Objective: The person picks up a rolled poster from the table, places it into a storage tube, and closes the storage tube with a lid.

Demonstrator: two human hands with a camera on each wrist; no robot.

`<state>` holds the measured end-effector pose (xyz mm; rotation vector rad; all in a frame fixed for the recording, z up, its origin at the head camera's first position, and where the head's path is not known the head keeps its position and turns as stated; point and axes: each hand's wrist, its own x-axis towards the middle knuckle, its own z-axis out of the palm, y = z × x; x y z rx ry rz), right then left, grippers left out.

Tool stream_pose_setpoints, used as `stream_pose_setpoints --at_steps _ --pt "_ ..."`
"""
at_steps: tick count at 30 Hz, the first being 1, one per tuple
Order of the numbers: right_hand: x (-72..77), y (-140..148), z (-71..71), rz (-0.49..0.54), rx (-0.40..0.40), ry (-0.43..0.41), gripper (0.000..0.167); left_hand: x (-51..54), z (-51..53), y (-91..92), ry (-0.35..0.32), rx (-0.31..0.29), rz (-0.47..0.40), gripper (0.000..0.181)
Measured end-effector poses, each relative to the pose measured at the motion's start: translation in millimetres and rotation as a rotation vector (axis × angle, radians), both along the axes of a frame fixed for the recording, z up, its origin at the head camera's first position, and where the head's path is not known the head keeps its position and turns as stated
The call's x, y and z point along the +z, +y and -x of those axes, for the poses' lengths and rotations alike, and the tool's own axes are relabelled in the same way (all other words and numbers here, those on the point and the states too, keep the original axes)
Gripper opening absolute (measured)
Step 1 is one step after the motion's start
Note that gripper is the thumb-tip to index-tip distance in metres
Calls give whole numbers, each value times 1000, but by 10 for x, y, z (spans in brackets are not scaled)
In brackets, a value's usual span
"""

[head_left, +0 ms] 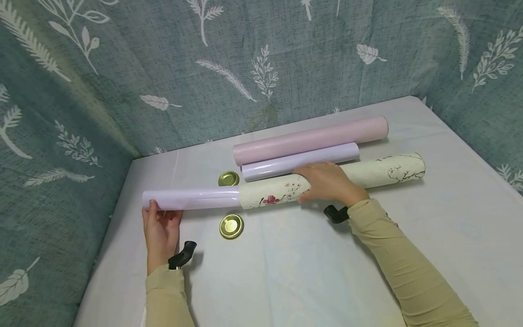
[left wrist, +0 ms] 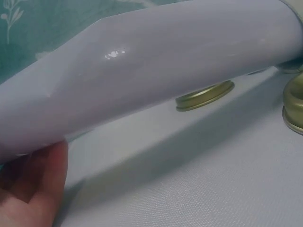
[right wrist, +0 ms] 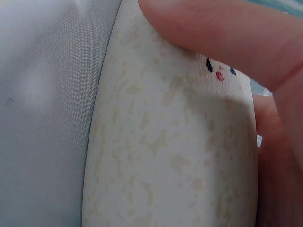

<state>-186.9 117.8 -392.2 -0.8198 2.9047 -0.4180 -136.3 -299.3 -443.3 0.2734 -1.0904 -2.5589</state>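
In the head view, my left hand [head_left: 162, 231] holds the left end of a glossy pale lavender paper roll [head_left: 200, 198], thumb in front and fingers beneath. The roll's right end goes into the mouth of a cream cardboard tube [head_left: 384, 171] printed with blossom branches; how deep it reaches is hidden. My right hand [head_left: 328, 182] grips the tube around its middle from above. In the left wrist view, the roll [left wrist: 156, 56] is raised above the cloth and casts a shadow. The right wrist view shows thumb and fingers on opposite sides of the mottled tube [right wrist: 161, 151].
Behind the cream tube lie a second lavender roll [head_left: 302, 161] and a pink tube [head_left: 314, 138], side by side. One gold lid [head_left: 231, 226] lies in front of the held roll, another gold lid [head_left: 229, 178] behind it. Patterned cloth walls [head_left: 286, 72] border the white table [head_left: 294, 268].
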Motion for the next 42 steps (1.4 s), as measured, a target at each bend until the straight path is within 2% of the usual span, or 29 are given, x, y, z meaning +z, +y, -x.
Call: stream_pose_setpoints --at_steps 7,14,23,28,32,42 --pt "16 -23 18 5 6 9 81 28 0 -11 -20 -4 22 51" --pt "6 13 0 1 8 17 81 -11 -1 11 -15 -30 48 53" --pt "7 6 0 10 10 24 82 3 5 14 -43 -15 126 54" --pt "8 -1 -3 9 16 16 82 13 26 31 -94 4 209 59" --pt "9 5 -7 -6 4 5 82 26 44 42 -126 -8 258 59" --pt "13 -7 -7 -10 13 0 83 28 19 44 -119 -32 345 47"
